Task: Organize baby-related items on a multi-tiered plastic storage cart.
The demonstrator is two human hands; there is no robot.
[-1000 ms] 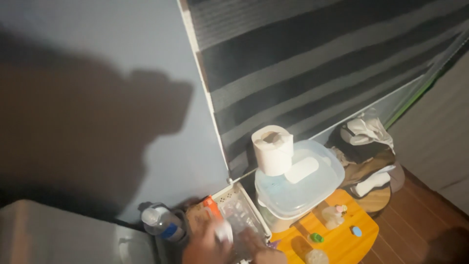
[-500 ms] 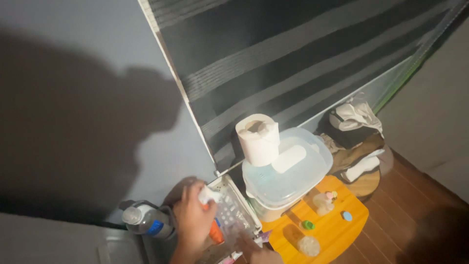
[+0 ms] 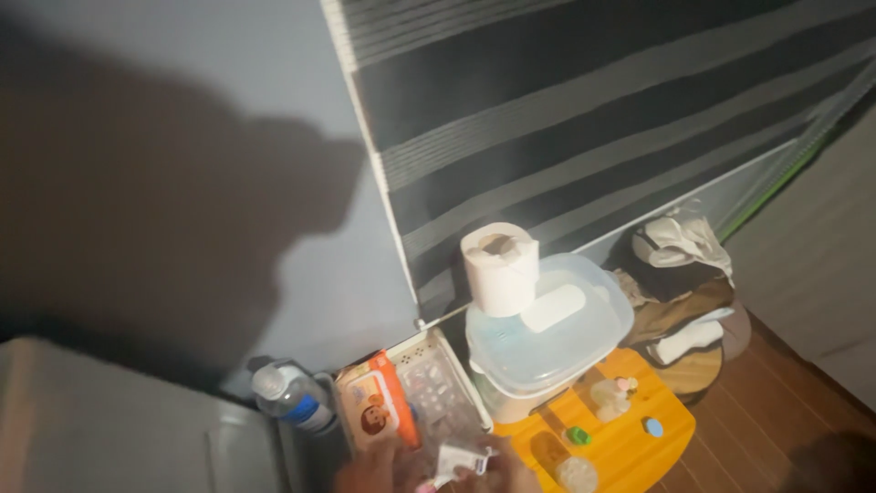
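Both hands meet at the bottom edge, left hand (image 3: 370, 473) and right hand (image 3: 502, 470) pinching a small white packet (image 3: 453, 456) beside a white basket (image 3: 436, 388).

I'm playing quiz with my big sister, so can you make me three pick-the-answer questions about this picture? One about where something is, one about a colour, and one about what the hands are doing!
1. Where does the toilet paper roll stand?
A. on the clear plastic lid
B. on the floor
C. inside the white basket

2. What colour is the small table?
A. blue
B. orange-yellow
C. pink

3. What are the hands doing?
A. holding a small white packet
B. lifting the water bottle
C. resting empty

Answers: 1 A, the roll stands upright on the lid's back edge. 2 B, its top shows orange-yellow under the little toys. 3 A, the fingers meet around the packet at the bottom edge.
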